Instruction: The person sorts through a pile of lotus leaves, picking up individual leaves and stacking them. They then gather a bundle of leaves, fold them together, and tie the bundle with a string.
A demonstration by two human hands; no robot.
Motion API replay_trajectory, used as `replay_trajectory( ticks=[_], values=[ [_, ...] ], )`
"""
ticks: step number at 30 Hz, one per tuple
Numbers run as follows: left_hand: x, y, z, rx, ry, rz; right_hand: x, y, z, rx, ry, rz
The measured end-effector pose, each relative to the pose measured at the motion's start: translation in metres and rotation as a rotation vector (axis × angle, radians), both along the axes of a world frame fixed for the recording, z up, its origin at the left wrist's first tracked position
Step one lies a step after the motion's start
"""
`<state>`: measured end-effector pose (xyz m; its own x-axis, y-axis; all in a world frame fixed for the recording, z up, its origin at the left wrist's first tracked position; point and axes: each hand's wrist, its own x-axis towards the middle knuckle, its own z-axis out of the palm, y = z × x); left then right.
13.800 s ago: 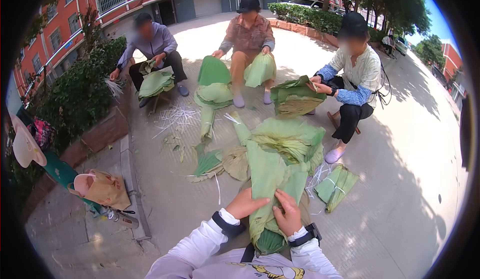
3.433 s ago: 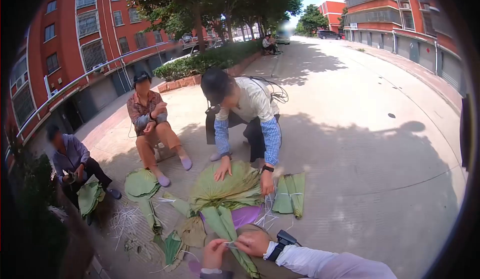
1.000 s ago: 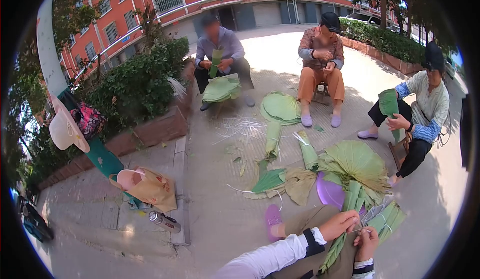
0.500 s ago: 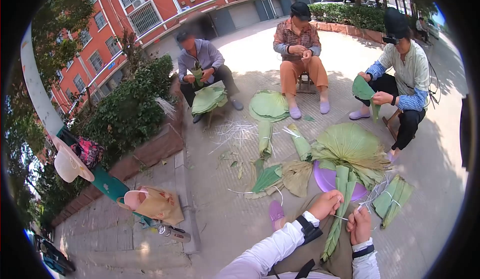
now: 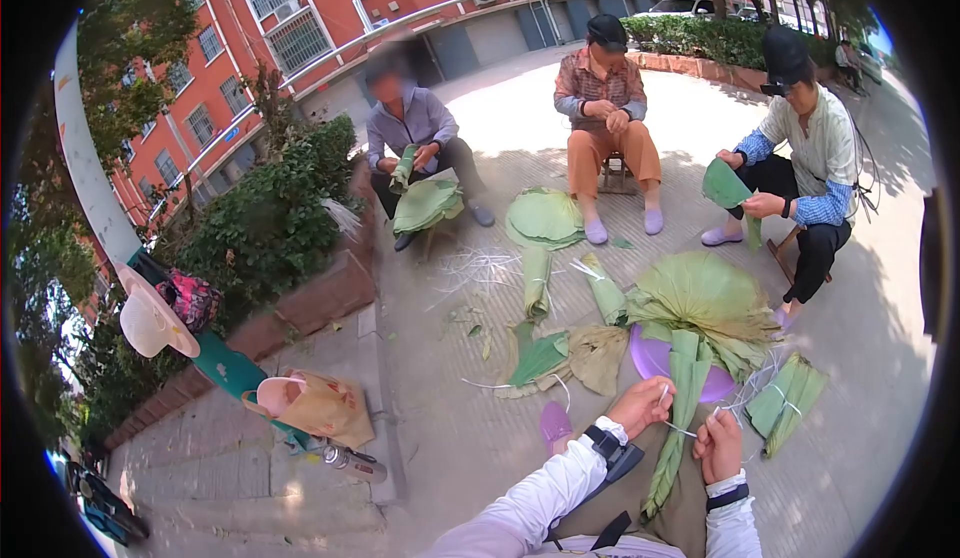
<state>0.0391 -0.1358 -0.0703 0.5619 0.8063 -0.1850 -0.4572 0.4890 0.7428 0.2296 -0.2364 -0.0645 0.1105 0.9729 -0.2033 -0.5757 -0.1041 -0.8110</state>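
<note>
A long rolled bundle of green leaves (image 5: 664,473) lies across my lap, its top end pointing away from me. A thin white strip (image 5: 682,430) crosses the bundle near its middle. My left hand (image 5: 641,408) pinches one end of the strip on the bundle's left. On the other side, my right hand (image 5: 719,446) is closed on the other end. Beyond the bundle, a heap of large round leaves (image 5: 700,293) rests partly on a purple basin (image 5: 650,356). A tied leaf bundle (image 5: 788,403) lies to the right of my right hand.
Three people sit facing me, each with busy hands; two handle leaves. On the ground are a round leaf stack (image 5: 545,216), tied rolls (image 5: 536,283), loose white strips (image 5: 475,270) and dried leaves (image 5: 598,358). A paper bag (image 5: 335,408) and a flask (image 5: 355,463) stand left.
My left hand has shifted slightly left and the strip between my hands shows more plainly. The left co-worker has lowered the leaf roll. The whole view has tilted a little.
</note>
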Motion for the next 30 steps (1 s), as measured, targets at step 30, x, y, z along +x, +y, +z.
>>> replay_trajectory(
  ticks=[30],
  values=[
    [-0.164,-0.013,-0.021,0.319,0.669,-0.134,-0.028,0.036,0.012,-0.046,-0.018,0.076]
  ],
)
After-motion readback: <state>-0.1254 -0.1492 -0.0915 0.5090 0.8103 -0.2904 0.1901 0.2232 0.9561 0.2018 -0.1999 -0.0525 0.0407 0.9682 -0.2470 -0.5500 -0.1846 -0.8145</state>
